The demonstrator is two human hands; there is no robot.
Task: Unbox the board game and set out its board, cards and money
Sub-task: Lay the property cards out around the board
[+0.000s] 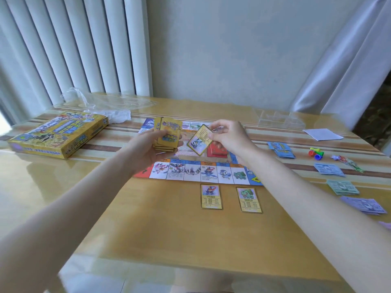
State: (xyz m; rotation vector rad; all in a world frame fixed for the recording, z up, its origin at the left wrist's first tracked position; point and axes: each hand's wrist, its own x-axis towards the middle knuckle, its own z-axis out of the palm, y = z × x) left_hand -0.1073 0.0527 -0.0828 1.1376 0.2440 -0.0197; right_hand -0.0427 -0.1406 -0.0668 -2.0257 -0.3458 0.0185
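Observation:
The game board [196, 172] lies flat in the middle of the table, with a row of creature squares along its near edge. My left hand [148, 149] holds a stack of yellow cards [168, 135] above the board's left side. My right hand [227, 135] pinches a single yellow card [200, 142], face towards me, over the board's centre. Two yellow cards lie face up in front of the board, one [211, 196] below a blue creature square and one [249, 199] with a green creature. A red card pile [218, 151] rests on the board under my right hand.
The yellow game box [57, 134] sits at the far left, with clear plastic wrap [110, 104] behind it. Down the right side lie several piles of paper money [342, 187], a blue card pile [281, 150], coloured pawns [316, 154], a white sheet [322, 134] and a clear tray [281, 120].

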